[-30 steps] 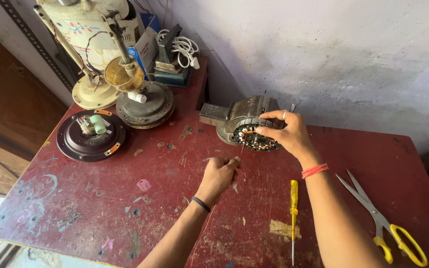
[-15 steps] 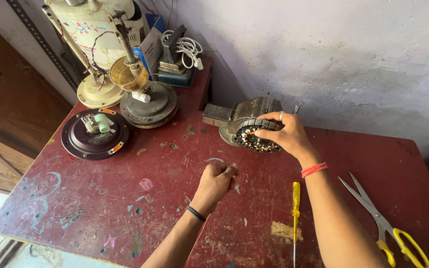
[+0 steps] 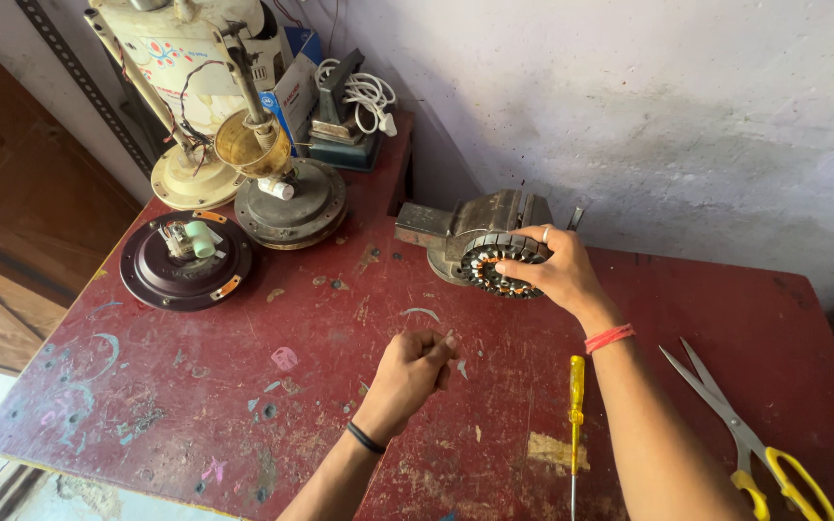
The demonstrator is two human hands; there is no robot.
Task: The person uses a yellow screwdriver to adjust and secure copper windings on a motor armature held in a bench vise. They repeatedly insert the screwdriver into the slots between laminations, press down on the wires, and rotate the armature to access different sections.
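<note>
My right hand [image 3: 554, 271] grips a round motor stator [image 3: 494, 268] with dark slots and copper windings, held against a small grey bench vise [image 3: 470, 225] at the back of the red table [image 3: 243, 405]. My left hand [image 3: 415, 367] hovers lower over the table with its fingers curled closed; whether it pinches anything small I cannot tell. A yellow-handled screwdriver [image 3: 575, 405] lies just right of it, beside my right forearm.
Scissors with yellow handles [image 3: 755, 444] lie at the right. A dark round fan motor cover [image 3: 183, 260], a grey motor housing [image 3: 290, 198] and a cream fan base [image 3: 190, 174] stand at the back left. A white cable [image 3: 364, 92] sits on a box behind.
My left hand has lifted slightly and closed its fingers more. My right hand stays on the stator.
</note>
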